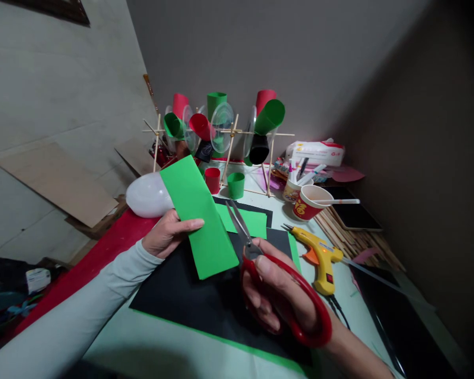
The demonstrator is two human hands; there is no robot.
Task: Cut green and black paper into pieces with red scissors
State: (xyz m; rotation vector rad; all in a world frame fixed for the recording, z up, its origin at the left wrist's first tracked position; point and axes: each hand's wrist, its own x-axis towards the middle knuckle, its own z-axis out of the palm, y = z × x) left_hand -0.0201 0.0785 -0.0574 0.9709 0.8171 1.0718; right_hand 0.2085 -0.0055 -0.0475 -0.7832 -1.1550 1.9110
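Left hand (166, 235): pinching the green card (201, 221), thumb on the face, fingers behind. Card held tilted above the black sheet (221, 310). Scissors (251, 248): blades slightly parted, tips near the card's right edge, apart from it. Right hand (284, 292): fingers wrapped around the scissors' red handles. Glue gun (319, 258): yellow, lying to the right of that hand, cord attached.

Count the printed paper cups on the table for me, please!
2: a red paper cup with gold lettering and a white rim, in front; and a pale patterned paper cup holding slim pens, just behind it, partly hidden. Others could be hidden.
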